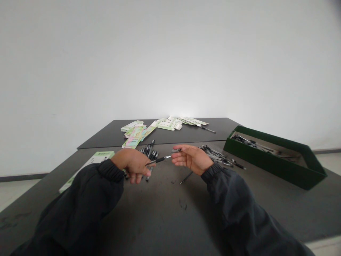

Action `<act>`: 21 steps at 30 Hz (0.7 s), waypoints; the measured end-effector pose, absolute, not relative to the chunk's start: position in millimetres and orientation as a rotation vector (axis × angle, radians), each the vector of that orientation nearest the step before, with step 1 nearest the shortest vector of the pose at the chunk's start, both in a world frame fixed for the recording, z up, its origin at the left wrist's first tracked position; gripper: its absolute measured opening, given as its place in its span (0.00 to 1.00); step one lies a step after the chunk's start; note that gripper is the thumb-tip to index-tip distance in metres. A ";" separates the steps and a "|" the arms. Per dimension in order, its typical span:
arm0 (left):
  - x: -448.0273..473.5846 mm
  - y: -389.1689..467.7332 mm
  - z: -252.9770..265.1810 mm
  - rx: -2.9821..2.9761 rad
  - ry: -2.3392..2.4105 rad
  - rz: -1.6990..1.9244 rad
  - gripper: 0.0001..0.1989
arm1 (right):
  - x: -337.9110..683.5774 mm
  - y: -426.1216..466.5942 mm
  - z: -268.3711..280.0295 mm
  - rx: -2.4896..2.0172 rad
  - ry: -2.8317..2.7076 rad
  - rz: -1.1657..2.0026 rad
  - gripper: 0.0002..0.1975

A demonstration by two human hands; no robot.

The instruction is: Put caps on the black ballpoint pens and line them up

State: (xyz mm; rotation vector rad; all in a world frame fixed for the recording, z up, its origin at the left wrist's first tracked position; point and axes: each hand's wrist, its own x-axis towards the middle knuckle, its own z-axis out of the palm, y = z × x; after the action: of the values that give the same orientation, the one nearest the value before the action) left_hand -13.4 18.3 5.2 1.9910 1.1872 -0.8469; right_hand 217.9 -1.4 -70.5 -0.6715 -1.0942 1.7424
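The left hand (136, 164) pinches 1 pen (160, 160) between thumb and fingers, back of the hand upward, the pen's silvery tip pointing toward the other hand; holding it behind the dark grip seems meant to leave that tip exposed and reachable. The right hand (192, 158) is loosely closed, fingers nearly straight, its thumb laid over 1 small dark piece (176, 151), perhaps a cap, just apart from the tip. The hands hover over the dark table (160, 217), between a left pile of pens (153, 155) and a right pile of pens (217, 156), probably so that each pile lies within short reach. A green box (274, 164) stands open-topped at the right, likely keeping its loose pens (249, 142) handy.

Counted, there are 2 hands, 1 pen held, 2 piles, 1 green box, 1 stray pen (185, 177) on the near side of the right hand, 1 far pen (208, 129) beside the flat cartons (166, 124), and 1 long carton (89, 170) by the left forearm. The flat cartons, the piled pens and those in the box overlap too much to count
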 end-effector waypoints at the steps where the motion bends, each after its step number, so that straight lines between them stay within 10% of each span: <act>1: -13.6 18.6 4.7 1.990 1.190 -0.843 0.20 | 218.0 -1.6 -70.2 -0.670 -1.094 1.749 0.13; 21: -12.4 16.7 8.7 1.974 1.208 -0.861 0.18 | 216.5 -3.3 -66.6 -0.677 -1.110 1.633 0.15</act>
State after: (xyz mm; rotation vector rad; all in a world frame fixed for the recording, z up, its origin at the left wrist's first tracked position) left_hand -12.4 16.7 8.7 1.9738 1.2078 -0.8605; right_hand 216.5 -3.3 -66.6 -0.6768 -1.1096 1.6332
